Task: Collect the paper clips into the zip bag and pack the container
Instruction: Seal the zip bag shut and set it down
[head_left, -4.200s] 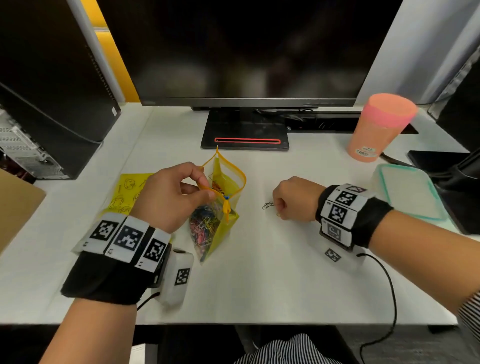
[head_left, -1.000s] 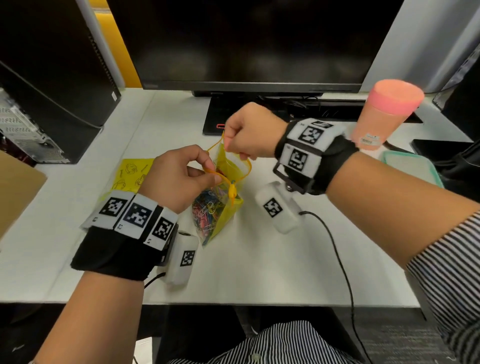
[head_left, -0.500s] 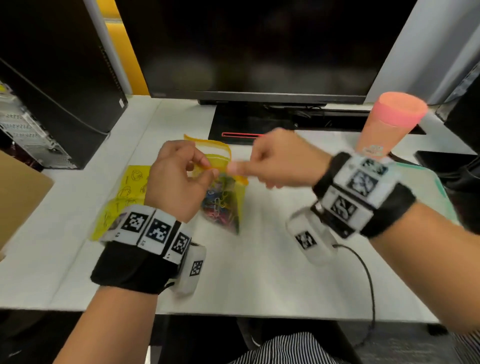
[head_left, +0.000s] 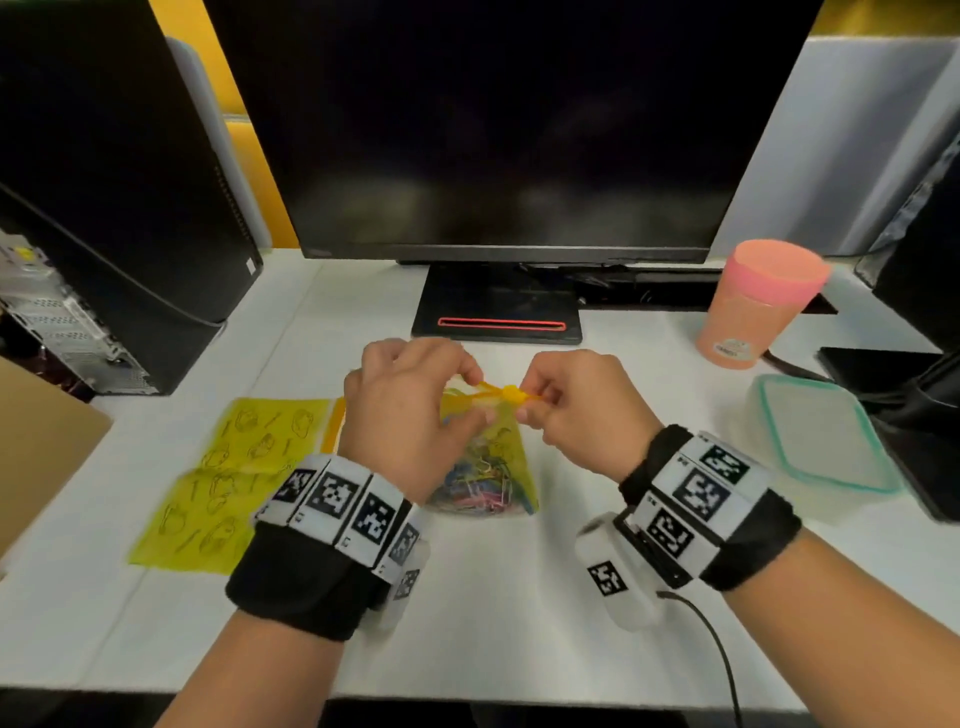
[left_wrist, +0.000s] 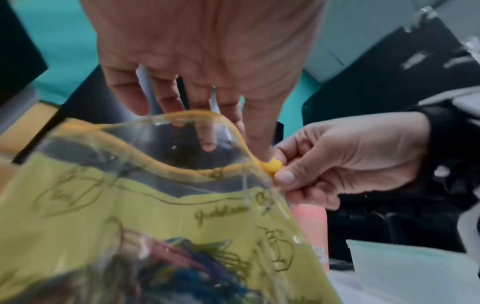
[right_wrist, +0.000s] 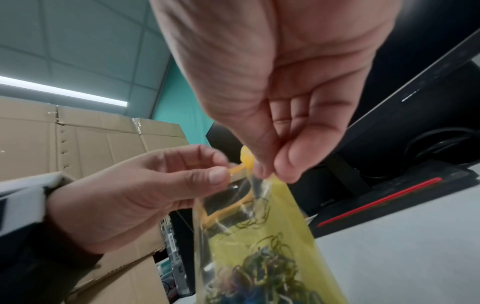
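A yellow zip bag (head_left: 501, 457) hangs just above the desk between my hands, with several coloured paper clips (head_left: 480, 488) heaped in its bottom. My left hand (head_left: 475, 402) pinches the orange zip strip (left_wrist: 182, 166) at the top. My right hand (head_left: 530, 408) pinches the bag's right top corner at the yellow slider (left_wrist: 271, 165). In the left wrist view the mouth gapes open to the left of the slider. The clear container with a teal-rimmed lid (head_left: 826, 441) stands at the right, apart from both hands.
A second yellow zip bag (head_left: 234, 478) lies flat at the left. A pink cup (head_left: 761, 306) stands at the back right. The monitor stand (head_left: 498, 312) is behind the hands, a PC tower (head_left: 119, 208) at the left, a cardboard box (head_left: 36, 441) at the left edge.
My right hand left the desk, came up to the bag's mouth, then took hold of its right top corner. The bag has turned to face me, with both hands now at its top.
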